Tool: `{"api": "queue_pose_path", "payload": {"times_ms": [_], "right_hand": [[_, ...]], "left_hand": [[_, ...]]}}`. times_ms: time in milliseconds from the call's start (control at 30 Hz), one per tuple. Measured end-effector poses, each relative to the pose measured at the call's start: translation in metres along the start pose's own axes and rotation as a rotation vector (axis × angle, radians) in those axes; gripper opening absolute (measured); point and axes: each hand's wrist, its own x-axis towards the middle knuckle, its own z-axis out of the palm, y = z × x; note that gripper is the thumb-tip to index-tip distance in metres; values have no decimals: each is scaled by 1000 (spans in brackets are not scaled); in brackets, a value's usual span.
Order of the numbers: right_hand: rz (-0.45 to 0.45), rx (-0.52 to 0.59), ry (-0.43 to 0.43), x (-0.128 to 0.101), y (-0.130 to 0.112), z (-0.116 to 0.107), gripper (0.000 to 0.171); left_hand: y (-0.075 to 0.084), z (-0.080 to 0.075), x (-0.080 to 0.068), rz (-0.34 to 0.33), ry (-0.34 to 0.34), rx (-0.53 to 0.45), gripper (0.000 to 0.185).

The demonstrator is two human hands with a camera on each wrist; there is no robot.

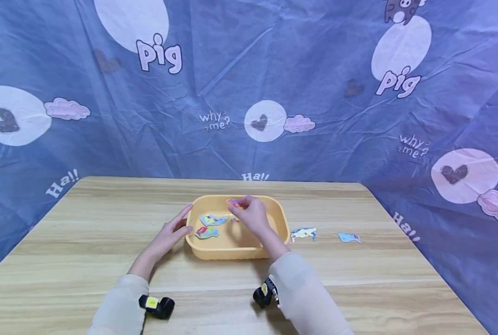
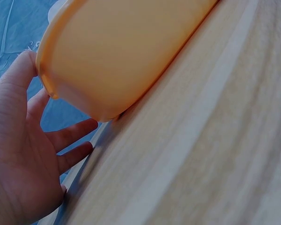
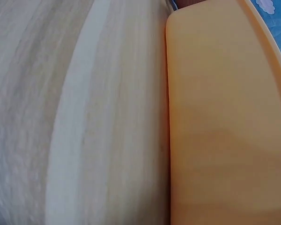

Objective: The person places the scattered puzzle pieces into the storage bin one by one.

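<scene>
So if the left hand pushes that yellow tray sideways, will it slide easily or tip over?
The yellow tray would probably slide rather than tip: it looks low and wide, sitting flat on the smooth wooden table. It likely weighs little, holding only a few flat puzzle pieces. The left hand at its side may steady it.
</scene>
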Motion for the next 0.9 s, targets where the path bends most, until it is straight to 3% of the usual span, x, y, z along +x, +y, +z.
{"api": "queue_pose_path", "payload": {"times_ms": [900], "right_hand": [[89,-88,-95,-3,4,13,26]], "left_hand": [[4,0,0,-37,2,-13,61]]}}
